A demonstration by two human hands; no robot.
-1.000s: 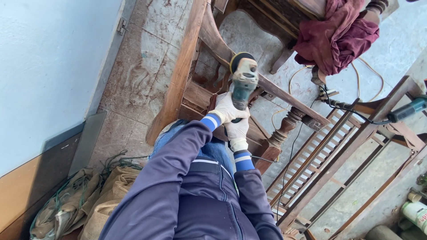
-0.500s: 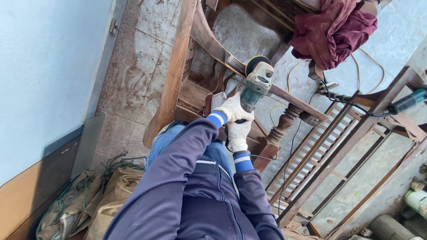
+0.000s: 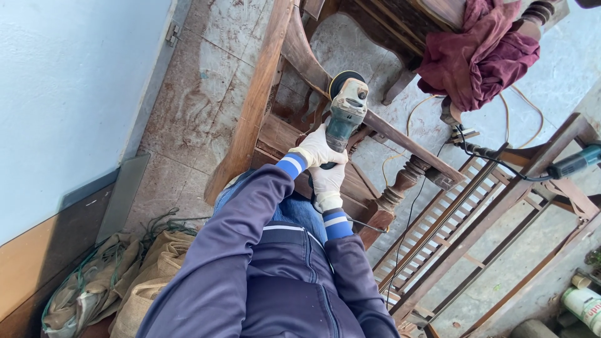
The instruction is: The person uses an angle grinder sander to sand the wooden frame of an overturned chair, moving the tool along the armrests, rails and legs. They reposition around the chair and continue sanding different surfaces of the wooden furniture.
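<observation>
Gloved fingers of both hands clench grinder over wooden frame, stained floor

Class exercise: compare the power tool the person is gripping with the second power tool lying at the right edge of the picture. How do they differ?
The held grinder is gripped by both gloved hands, left hand and right hand; the idle tool is untouched.
The held grinder shows its whole body and round disc against the wooden chair frame; the idle tool is cut off at the edge.
Both have teal bodies.
</observation>
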